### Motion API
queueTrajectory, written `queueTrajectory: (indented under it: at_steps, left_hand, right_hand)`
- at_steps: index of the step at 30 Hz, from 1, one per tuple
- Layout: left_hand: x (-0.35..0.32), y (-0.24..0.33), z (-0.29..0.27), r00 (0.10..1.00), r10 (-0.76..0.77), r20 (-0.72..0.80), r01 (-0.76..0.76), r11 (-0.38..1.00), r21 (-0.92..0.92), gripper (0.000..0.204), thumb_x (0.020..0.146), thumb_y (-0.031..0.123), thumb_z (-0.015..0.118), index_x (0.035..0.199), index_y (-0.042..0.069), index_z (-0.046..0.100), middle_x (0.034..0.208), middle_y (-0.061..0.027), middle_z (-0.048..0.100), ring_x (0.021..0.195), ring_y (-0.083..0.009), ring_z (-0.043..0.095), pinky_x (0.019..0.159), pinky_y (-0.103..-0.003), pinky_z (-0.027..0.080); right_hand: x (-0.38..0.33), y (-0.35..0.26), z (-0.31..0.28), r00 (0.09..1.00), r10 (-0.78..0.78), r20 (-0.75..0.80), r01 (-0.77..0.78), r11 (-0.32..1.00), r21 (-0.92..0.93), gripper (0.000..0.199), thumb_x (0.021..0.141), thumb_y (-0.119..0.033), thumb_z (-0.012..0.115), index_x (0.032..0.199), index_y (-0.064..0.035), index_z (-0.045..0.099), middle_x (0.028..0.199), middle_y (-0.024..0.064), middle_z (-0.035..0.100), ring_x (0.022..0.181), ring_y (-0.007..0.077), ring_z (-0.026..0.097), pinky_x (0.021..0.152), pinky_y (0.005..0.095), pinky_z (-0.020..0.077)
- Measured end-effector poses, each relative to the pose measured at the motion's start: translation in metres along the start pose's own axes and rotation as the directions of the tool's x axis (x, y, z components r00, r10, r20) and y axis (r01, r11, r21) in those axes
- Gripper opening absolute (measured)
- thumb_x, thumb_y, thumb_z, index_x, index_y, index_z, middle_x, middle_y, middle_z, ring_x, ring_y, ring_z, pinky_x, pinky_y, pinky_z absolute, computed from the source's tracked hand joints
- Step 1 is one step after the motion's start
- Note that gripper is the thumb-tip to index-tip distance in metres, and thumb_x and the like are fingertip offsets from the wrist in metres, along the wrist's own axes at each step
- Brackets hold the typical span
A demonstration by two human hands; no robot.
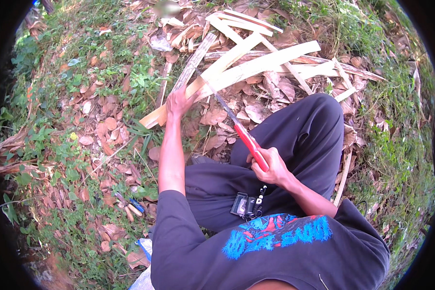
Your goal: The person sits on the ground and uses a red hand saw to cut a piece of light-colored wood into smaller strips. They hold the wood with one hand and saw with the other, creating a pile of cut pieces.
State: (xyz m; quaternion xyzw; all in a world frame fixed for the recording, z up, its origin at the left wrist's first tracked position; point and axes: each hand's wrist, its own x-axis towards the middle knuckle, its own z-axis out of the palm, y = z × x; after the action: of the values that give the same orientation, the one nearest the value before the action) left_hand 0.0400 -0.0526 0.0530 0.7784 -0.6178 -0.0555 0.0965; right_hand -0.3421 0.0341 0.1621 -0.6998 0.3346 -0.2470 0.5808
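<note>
Both my grips are closed: left hand [180,102] on pale wood [229,76], likely steadying it; right hand [271,166] on red-handled blade [247,140].

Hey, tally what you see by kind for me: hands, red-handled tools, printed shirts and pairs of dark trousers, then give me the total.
Hands: 2 (left hand, right hand)
Red-handled tool: 1
Printed shirt: 1
Pair of dark trousers: 1
Total: 5

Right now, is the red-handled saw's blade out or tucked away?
Out: the blade extends bare from the red handle to the pale wood strips.
</note>
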Motion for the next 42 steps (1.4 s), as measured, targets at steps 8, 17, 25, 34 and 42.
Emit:
queueTrajectory:
  at_steps: [8,17,25,34,42]
  left_hand:
    - [0.012,-0.006,0.002,0.995,-0.074,0.074,0.074,0.997,-0.005,0.078,0.082,0.073,0.057,0.121,0.006,0.064,0.084,-0.0274,0.068,0.081,-0.0433,0.068,0.073,-0.051,0.053]
    - [0.005,-0.002,-0.006,0.998,-0.045,0.042,0.045,0.999,-0.003,0.073,0.084,0.066,0.060,0.125,0.006,0.063,0.088,-0.0283,0.068,0.082,-0.0444,0.067,0.073,-0.053,0.052]
    - [-0.008,-0.019,0.007,0.971,0.190,-0.147,-0.179,0.980,0.087,0.070,0.086,0.060,0.061,0.130,0.005,0.060,0.121,-0.0198,0.064,0.107,-0.0347,0.064,0.092,-0.045,0.047]
    - [-0.004,0.010,-0.007,0.999,-0.010,0.032,0.011,1.000,-0.017,0.065,0.085,0.058,0.066,0.119,0.004,0.062,0.100,-0.0204,0.070,0.092,-0.0354,0.068,0.086,-0.047,0.050]
    - [-0.010,-0.008,0.004,0.958,0.246,-0.147,-0.256,0.965,-0.060,0.067,0.083,0.058,0.067,0.127,0.007,0.062,0.122,-0.0168,0.066,0.110,-0.0330,0.063,0.097,-0.046,0.044]
  right_hand:
    - [0.012,-0.001,-0.016,0.999,0.029,-0.027,-0.028,0.999,0.046,0.015,0.076,-0.007,0.053,0.079,0.0043,0.063,0.053,0.0088,0.053,0.046,0.0173,0.055,0.050,0.0324,0.0443]
    - [0.016,-0.033,-0.037,0.999,0.014,0.030,-0.016,0.998,0.058,0.012,0.075,-0.008,0.056,0.081,0.0014,0.061,0.057,0.0156,0.057,0.052,0.0330,0.061,0.057,0.0390,0.0496]
    - [0.004,-0.016,-0.026,0.995,-0.100,0.011,0.099,0.994,0.051,0.013,0.076,-0.003,0.054,0.083,0.0020,0.064,0.056,0.0097,0.057,0.047,0.0231,0.059,0.051,0.0331,0.0472]
    - [0.008,-0.033,-0.024,0.999,-0.028,0.047,0.026,0.999,0.040,0.011,0.076,-0.004,0.056,0.083,0.0008,0.062,0.059,0.0142,0.057,0.053,0.0323,0.062,0.057,0.0394,0.0498]
    - [-0.010,-0.041,-0.027,0.996,0.009,0.091,-0.016,0.997,0.077,0.012,0.078,-0.004,0.055,0.085,0.0010,0.063,0.057,0.0116,0.055,0.049,0.0281,0.061,0.053,0.0367,0.0485]
